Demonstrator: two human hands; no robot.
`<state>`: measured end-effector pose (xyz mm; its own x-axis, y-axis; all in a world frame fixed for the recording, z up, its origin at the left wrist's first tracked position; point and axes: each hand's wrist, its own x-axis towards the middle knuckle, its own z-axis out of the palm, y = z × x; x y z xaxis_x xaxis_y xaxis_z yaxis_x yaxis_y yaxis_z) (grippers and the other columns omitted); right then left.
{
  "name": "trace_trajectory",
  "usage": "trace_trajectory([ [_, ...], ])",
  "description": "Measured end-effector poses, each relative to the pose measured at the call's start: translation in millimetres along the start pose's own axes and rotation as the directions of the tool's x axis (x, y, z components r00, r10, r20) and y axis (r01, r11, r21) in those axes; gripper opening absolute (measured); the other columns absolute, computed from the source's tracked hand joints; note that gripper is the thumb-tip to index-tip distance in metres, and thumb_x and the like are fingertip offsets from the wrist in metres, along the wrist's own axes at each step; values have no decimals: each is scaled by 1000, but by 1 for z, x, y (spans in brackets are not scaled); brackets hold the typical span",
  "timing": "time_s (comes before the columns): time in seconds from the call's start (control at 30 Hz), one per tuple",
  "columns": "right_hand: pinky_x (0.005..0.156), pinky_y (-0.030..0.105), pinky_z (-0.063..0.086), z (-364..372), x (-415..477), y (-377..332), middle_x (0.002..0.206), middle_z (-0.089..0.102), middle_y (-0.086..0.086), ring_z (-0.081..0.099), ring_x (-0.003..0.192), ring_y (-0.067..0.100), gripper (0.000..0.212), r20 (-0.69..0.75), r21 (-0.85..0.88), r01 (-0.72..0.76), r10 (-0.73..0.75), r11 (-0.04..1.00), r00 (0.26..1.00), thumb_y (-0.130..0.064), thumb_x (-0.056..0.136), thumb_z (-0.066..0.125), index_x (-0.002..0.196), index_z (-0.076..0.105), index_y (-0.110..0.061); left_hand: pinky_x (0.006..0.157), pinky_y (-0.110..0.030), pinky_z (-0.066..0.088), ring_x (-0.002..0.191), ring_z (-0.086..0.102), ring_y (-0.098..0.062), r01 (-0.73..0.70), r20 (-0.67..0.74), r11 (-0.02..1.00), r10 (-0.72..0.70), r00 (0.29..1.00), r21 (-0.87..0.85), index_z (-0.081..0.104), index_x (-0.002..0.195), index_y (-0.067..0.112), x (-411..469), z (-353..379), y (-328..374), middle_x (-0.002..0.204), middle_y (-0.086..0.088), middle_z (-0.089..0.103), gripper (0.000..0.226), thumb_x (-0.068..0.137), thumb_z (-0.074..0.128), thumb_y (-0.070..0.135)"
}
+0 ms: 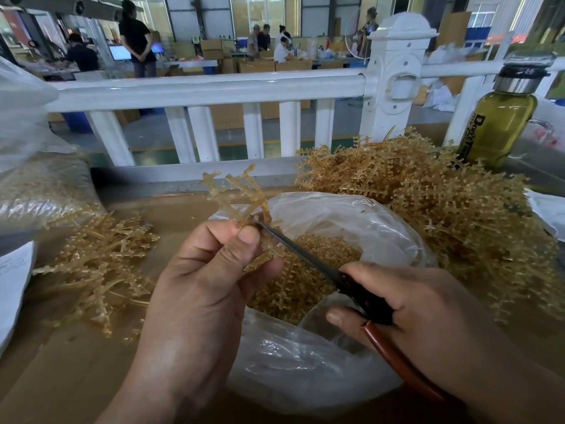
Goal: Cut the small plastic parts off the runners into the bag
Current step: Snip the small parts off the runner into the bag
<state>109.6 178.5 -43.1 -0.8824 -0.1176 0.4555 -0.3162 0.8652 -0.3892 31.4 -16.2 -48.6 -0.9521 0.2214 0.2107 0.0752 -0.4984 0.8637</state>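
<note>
- Gripping the scissors (305,255) by their dark and reddish handles, the right hand (428,307) has its fingers curled round them. The blades stand narrow, with the tips at the stem just beside the left thumb.
- The left hand (208,270) pinches the runner (238,191) between thumb and curled fingers and holds it upright over the mouth of the bag (351,221).
- Step in hand, as judged: snipping parts off one branch. To do it well, keep the cut point above the opening, cut flush at each gate, and keep the thumb behind the blade tips. Turn the runner rather than the scissors.
- The clear bag lies open on the desk (61,362) between both hands, and the cut parts (305,280) are heaped inside.
- A loose pile (101,264) of amber runners lies to the left of the bag, and a larger heap (443,203) lies to the right. I cannot tell which of the two is already trimmed.
- Writing: the bottle (501,123) behind the heap bears vertical print beginning "Don't", and the rest is not legible. The paper (12,286) at the left edge carries marks too small to read.
</note>
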Motion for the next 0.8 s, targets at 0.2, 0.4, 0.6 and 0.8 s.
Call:
trace_trajectory([
  [0.2,50,5,30,-3,1,-3,60,39,-27,47,54,-8,29,11,0,-1,1,1000,1000,-58,87,54,90,63,-31,76,-33,58,101,63,-29,-8,-14,1000,8,1000,4,65,67,24,0,1,0,108,-14,67,17,74,80,19],
  [0.4,48,9,32,-2,1,-2,59,46,-21,51,53,-3,29,13,-20,-19,20,1000,1000,-58,86,53,89,63,-31,74,-31,59,96,67,-25,-7,-19,1000,7,1000,-6,65,67,25,0,1,1,104,-12,69,14,74,77,20],
  [0.6,47,17,42,1,-2,2,64,59,-15,59,58,1,37,36,32,-62,61,998,998,-64,83,55,94,65,-31,74,-31,59,81,69,-17,-63,-40,997,65,997,42,70,69,24,2,0,1,86,-6,71,13,80,77,21],
  [0.8,48,14,40,1,-1,0,70,62,-13,61,60,3,36,65,117,-105,98,988,993,-64,81,57,96,65,-32,69,-30,57,74,67,-23,-136,-21,978,141,990,156,69,76,22,2,-3,-1,79,-9,69,16,75,76,7],
])
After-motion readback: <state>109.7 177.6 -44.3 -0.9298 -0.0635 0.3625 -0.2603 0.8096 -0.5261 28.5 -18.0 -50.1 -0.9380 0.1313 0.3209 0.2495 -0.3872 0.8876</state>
